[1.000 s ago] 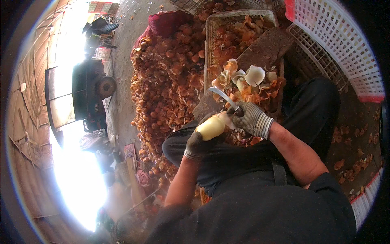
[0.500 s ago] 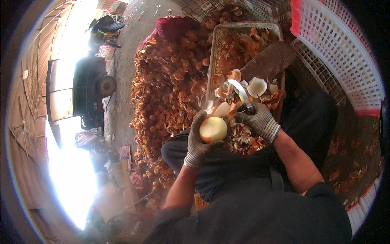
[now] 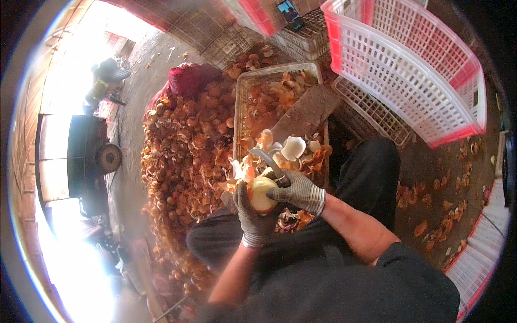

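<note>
A pale, partly peeled onion (image 3: 262,195) sits in my gloved left hand (image 3: 252,218), whose fingers wrap round it. My gloved right hand (image 3: 299,194) grips a curved knife (image 3: 271,161), with its thumb against the onion's right side. Loose white and orange peels (image 3: 293,148) lie just beyond my hands, by a board (image 3: 309,105) laid over a dirty plastic tray (image 3: 276,68) that holds more skins.
A large heap of onions and skins (image 3: 177,140) spreads left of the tray, with a red mesh sack (image 3: 186,78) behind. White-and-red baskets (image 3: 398,64) stand at upper right, a phone (image 3: 291,15) rests among crates, and a dark vehicle (image 3: 86,151) is at left.
The view has swung, so the tray and heap appear farther left and lower. My left hand has turned the onion, and my right hand has come back against it with the knife.
</note>
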A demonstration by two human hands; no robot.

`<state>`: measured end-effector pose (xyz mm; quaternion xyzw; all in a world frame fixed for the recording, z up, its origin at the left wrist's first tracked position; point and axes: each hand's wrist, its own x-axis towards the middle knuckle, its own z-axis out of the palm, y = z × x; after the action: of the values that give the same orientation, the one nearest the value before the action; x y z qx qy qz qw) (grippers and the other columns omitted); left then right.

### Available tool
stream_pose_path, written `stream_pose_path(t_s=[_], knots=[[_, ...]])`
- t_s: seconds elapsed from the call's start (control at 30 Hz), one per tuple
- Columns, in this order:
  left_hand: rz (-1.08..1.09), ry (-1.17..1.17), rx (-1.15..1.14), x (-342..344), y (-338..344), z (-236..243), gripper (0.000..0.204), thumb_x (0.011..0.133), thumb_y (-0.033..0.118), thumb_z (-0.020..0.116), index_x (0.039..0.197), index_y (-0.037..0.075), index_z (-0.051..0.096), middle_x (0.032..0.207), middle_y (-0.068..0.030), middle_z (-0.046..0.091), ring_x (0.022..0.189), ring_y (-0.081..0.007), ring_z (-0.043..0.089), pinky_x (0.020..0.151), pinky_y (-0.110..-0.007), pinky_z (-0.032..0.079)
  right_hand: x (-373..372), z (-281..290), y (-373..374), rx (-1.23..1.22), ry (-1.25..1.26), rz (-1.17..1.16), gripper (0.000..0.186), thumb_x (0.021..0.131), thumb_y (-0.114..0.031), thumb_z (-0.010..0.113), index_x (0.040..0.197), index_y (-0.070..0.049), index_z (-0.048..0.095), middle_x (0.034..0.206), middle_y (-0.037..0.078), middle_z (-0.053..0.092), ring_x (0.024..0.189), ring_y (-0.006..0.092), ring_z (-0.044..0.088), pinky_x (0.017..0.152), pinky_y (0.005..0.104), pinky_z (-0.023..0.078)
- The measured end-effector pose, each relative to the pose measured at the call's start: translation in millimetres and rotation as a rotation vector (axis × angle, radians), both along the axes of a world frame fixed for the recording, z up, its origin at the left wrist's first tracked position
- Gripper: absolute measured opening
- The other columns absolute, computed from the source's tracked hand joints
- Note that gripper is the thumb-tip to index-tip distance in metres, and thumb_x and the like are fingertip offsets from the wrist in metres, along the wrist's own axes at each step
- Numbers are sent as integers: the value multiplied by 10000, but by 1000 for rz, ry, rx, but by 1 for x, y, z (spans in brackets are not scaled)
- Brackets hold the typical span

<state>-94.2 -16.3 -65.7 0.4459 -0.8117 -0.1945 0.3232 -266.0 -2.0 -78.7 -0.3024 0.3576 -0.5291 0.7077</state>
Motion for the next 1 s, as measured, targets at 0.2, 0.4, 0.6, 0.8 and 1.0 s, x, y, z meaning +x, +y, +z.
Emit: stream_pose_path(t_s=[0.2, 0.4, 0.6, 0.8, 1.0], knots=[[-160, -529, 40, 40, 2, 21, 941, 705, 323, 827, 1399, 21, 268, 1253, -253, 436, 1120, -446, 467, 928, -522, 414, 16, -30, 1, 37, 206, 42, 518, 695, -170, 744, 1156, 2, 582, 1014, 107, 680, 890, 178, 631, 811, 310, 521], [-625, -579, 86, 40, -19, 101, 452, 813, 129, 694, 1229, 42, 539, 782, -154, 631, 644, -304, 626, 572, -397, 518, 36, -33, 0, -127, 291, 93, 569, 678, -241, 776, 1154, -18, 559, 941, 126, 678, 839, 194, 641, 777, 352, 520], [-824, -984, -154, 32, -55, 92, 388, 824, 145, 561, 1206, 85, 531, 958, -125, 610, 677, -252, 639, 563, -386, 521, 42, -40, 7, -217, 397, 28, 552, 699, -183, 728, 1196, -26, 546, 967, 137, 663, 887, 206, 637, 786, 333, 525], [-765, -978, -286, 24, -60, 82, 182, 790, 184, 595, 929, 68, 579, 667, -46, 576, 560, -224, 605, 503, -378, 483, 13, -11, 10, 35, 239, 159, 621, 739, -145, 719, 1284, 11, 463, 998, 88, 635, 894, 139, 602, 789, 292, 516], [-722, -1020, -269, 27, -69, 89, 96, 711, 206, 636, 643, 152, 597, 596, -50, 576, 536, -234, 611, 483, -366, 483, 8, -15, 1, -40, 22, 39, 443, 756, -139, 695, 1168, -14, 591, 1016, 69, 678, 932, 176, 631, 829, 308, 513]])
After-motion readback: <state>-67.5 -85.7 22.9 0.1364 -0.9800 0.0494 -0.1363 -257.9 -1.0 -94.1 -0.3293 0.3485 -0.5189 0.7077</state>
